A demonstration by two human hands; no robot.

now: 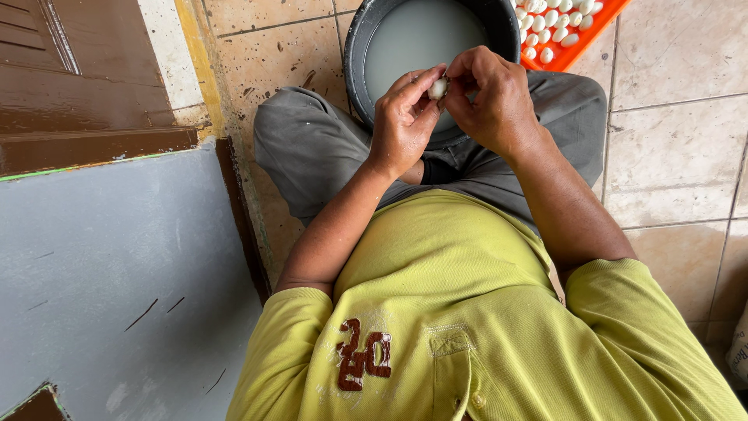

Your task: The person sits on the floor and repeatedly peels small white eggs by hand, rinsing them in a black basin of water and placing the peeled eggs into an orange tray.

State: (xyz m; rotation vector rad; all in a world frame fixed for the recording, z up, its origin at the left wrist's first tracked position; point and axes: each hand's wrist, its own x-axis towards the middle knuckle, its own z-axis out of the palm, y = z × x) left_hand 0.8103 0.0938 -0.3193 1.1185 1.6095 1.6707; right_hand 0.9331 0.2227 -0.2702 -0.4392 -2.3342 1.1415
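Here, you sit on the beige tiled floor [678, 148] with your knees drawn round a black round plastic basin of cloudy whitish water [413, 39], which stands just in front of you; touching its far right rim is an orange plastic tray of small white oval pieces [565, 27], many in rows. Above the basin's near edge both hands meet. Your left hand [405, 117] has its fingers curled in, thumb and forefinger closed on a single small white oval piece [438, 88]; your right hand [495, 93] is likewise curled, its fingertips pressed on the same piece from the other side, so neither hand is spread. Whether a skin is coming off cannot be told. Judgement: keep the piece over the water so anything shed drops into the basin, work with fingertips only, and use light pressure, since so small a thing would likely slip or crush.
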